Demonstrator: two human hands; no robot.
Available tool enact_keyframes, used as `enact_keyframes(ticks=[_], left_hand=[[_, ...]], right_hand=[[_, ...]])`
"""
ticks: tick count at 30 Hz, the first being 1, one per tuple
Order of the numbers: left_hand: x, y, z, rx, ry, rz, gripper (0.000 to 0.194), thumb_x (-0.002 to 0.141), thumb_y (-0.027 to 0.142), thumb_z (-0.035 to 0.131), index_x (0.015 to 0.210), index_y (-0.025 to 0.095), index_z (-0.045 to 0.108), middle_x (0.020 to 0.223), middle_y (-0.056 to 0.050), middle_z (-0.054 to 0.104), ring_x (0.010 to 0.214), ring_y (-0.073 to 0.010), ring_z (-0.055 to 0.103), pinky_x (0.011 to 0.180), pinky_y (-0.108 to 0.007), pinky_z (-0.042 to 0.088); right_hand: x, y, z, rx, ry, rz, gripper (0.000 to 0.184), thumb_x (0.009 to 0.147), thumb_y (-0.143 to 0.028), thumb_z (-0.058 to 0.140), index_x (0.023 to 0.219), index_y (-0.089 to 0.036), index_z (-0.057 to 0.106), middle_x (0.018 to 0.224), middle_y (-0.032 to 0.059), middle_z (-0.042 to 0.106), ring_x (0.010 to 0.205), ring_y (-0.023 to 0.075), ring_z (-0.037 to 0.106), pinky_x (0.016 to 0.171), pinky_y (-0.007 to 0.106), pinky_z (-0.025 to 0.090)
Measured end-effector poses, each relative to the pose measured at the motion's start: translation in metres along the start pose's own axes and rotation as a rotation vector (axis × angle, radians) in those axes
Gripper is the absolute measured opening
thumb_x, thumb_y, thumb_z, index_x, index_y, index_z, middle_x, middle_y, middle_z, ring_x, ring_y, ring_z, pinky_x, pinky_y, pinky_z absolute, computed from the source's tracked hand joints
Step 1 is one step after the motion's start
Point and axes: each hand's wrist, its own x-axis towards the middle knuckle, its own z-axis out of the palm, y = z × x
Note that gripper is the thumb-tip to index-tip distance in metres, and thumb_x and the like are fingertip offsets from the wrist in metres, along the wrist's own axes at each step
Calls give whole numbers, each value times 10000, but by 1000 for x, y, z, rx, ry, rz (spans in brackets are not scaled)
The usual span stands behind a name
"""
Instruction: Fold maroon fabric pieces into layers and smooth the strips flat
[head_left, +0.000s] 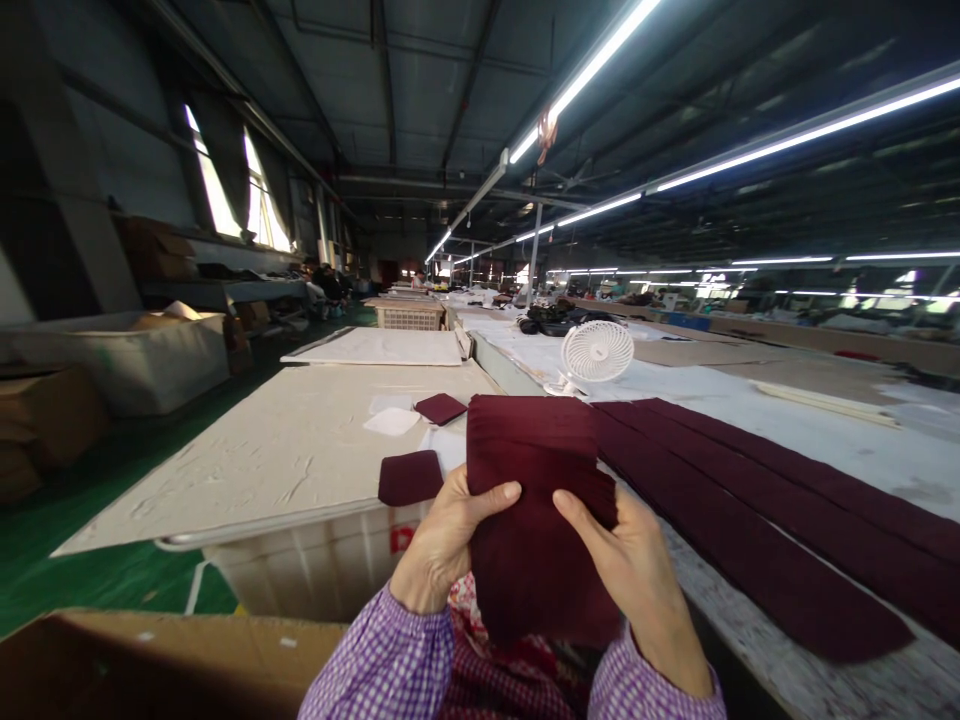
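Pinch cloth (534, 535), likely light and soft, by opposite edges, as clamped in left hand (445, 532) and right hand (628, 552).

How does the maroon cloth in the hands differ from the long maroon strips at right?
The held cloth is much shorter than the long strips. The held cloth is gripped between left hand and right hand, whereas the long strips lie spread along the table. Both are dark maroon.
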Motion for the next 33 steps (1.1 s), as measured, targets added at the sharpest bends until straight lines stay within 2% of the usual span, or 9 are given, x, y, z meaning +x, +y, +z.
enact_keyframes(ticks=[3, 7, 11, 15, 23, 28, 33], left_hand=[[1, 1, 2, -65, 1, -5, 205, 714, 253, 740, 840, 99, 692, 801, -107, 728, 775, -229, 692, 799, -333, 540], [2, 3, 3, -175, 6, -64, 318, 811, 379, 627, 966, 107, 681, 877, -109, 727, 865, -233, 684, 869, -330, 518], [4, 5, 0, -213, 29, -90, 217, 805, 267, 635, 908, 84, 690, 792, -92, 729, 812, -216, 693, 848, -299, 531], [6, 6, -2, -254, 105, -146, 144, 786, 201, 623, 792, 75, 693, 683, -86, 714, 728, -213, 696, 788, -298, 554], [8, 6, -1, -234, 190, -155, 106, 761, 174, 629, 745, 84, 682, 662, -82, 709, 610, -192, 678, 745, -309, 564], [8, 5, -2, -233, 162, -156, 117, 762, 192, 638, 756, 83, 682, 656, -79, 707, 615, -190, 679, 753, -303, 560], [5, 5, 2, -209, 60, -143, 196, 794, 248, 631, 877, 82, 695, 739, -94, 723, 775, -218, 692, 833, -312, 532]], right_hand=[[1, 1, 1, -28, 11, -21, 306, 845, -409, 566, 1053, -195, 634, 1066, 83, 679, 952, 241, 631, 874, 379, 485], [3, 0, 1, -62, -8, -41, 283, 858, -404, 554, 1039, -201, 631, 1046, 65, 679, 925, 221, 628, 837, 340, 484], [4, -1, 1, -127, -46, -50, 286, 867, -428, 531, 990, -192, 635, 977, 58, 683, 873, 209, 626, 763, 306, 480], [4, 0, -1, -184, -66, -46, 286, 864, -449, 520, 893, -190, 639, 895, 51, 689, 810, 208, 628, 711, 302, 473], [3, 4, -11, -145, -143, -9, 318, 871, -442, 512, 1039, -203, 637, 978, 43, 695, 874, 213, 640, 732, 298, 499], [2, 7, -14, -93, -203, 4, 337, 873, -430, 513, 1090, -197, 622, 971, 43, 689, 903, 210, 638, 764, 299, 506], [3, 8, -11, -102, -148, 3, 320, 852, -422, 547, 1052, -189, 637, 1029, 60, 685, 916, 221, 639, 813, 324, 494]])
